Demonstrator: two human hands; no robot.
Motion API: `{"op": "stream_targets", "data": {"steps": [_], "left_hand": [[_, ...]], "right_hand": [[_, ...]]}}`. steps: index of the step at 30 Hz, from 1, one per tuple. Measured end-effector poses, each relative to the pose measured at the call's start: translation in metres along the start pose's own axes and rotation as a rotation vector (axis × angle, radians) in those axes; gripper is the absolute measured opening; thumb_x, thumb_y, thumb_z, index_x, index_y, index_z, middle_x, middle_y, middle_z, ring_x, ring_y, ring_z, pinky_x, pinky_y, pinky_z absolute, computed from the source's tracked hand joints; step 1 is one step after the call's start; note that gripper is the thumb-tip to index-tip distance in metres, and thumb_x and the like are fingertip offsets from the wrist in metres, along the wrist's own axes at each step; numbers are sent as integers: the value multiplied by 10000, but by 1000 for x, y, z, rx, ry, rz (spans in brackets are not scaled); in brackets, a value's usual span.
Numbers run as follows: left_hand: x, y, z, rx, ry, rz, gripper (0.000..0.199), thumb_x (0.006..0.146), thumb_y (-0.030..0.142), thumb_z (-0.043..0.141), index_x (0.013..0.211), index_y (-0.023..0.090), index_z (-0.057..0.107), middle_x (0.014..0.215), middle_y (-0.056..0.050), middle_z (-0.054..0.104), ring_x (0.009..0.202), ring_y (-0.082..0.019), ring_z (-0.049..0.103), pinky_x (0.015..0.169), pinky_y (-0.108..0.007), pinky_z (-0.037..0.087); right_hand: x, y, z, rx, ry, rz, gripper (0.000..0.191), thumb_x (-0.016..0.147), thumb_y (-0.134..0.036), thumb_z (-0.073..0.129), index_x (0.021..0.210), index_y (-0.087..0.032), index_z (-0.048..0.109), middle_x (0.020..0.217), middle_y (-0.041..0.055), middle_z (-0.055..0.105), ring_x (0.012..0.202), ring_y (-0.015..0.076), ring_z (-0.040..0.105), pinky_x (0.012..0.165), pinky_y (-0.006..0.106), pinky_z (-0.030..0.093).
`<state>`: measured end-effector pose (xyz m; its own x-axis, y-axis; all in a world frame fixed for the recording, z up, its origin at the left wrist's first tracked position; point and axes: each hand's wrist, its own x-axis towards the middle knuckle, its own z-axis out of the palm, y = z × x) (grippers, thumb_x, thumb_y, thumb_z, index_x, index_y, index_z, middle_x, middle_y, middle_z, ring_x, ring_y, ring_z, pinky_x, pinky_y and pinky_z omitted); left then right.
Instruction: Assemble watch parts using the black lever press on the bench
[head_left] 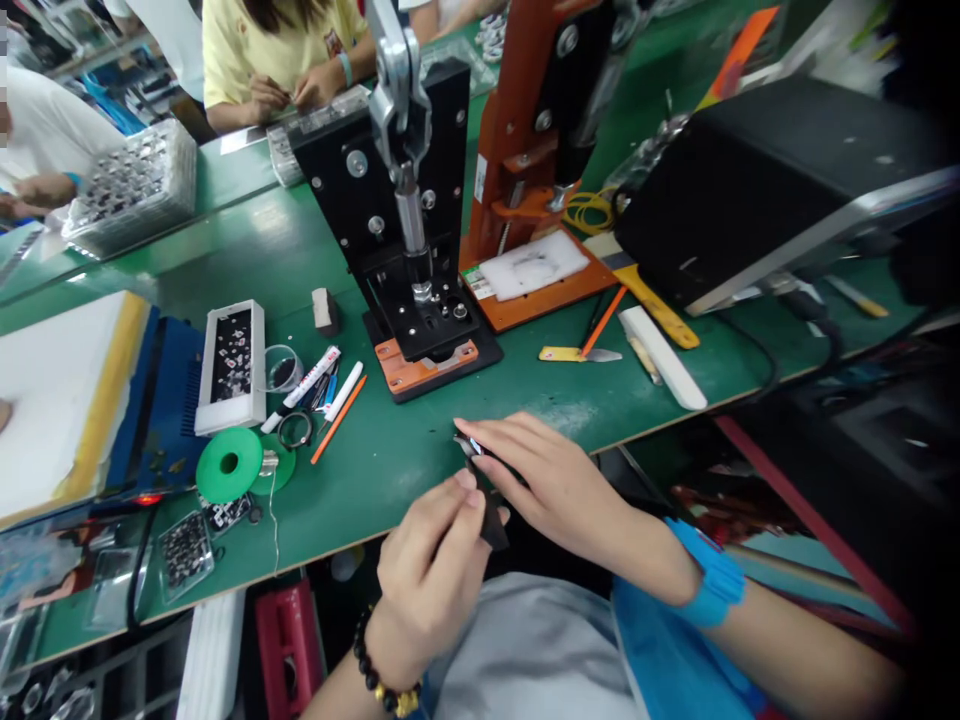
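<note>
Both my hands meet at the table's front edge, around a small shiny metal piece (468, 444) and a dark flat block (493, 522). My left hand (431, 575), with a beaded bracelet at the wrist, is closed, its thumb and fingertips pinched on the dark block. The fingers of my right hand (559, 485) reach in from the right and are closed on the metal piece; a blue band circles that wrist. Fingers partly cover both things, so the exact kind of each is not clear. Just beyond stands a black toggle press (405, 230) with an orange base plate.
An orange press (517, 150) holds a white foam pad (534, 265). A yellow-handled knife (562, 354) and white bar (664, 358) lie right. Left are a parts box (257, 385), pens (301, 388) and a green solder spool (214, 468). A co-worker (281, 50) sits opposite.
</note>
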<state>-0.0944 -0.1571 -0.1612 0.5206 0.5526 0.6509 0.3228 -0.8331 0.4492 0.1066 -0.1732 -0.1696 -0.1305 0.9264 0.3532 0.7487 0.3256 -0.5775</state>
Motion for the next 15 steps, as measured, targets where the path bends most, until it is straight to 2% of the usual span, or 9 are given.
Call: {"op": "stream_targets", "data": {"steps": [3,7,11,15], "left_hand": [[-4,3,5,21,-44,48,361,914,-86,608,1252,17,685,1222,-186,720,1332,-238,638,1137,-330,574],[-1,6,11,34,-26,97,320,938,-66,566,1209,26,709,1211,-172,727,1349,-255,635,1128,-335,586],[16,10,10,82,-49,171,222,973,30,602,1155,34,729,1111,-158,772,1221,-265,724,1051,-309,635],[31,13,11,69,-81,206,228,1025,90,532,1131,38,727,1058,-151,796,1109,-273,774,1009,-306,657]], "right_hand": [[-4,1,1,6,18,-13,379,1123,-237,452,1480,-153,548,1329,100,714,1090,227,663,953,416,596],[-7,4,1,64,29,-12,415,1117,-201,441,1524,-169,511,1360,94,700,1116,220,652,964,396,592],[-8,6,-2,124,26,11,434,1124,-207,406,1548,-213,493,1381,75,695,1124,209,665,971,377,594],[-9,8,-9,174,-5,23,481,1127,-200,371,1599,-273,434,1480,54,639,1243,193,657,1038,355,583]]}}
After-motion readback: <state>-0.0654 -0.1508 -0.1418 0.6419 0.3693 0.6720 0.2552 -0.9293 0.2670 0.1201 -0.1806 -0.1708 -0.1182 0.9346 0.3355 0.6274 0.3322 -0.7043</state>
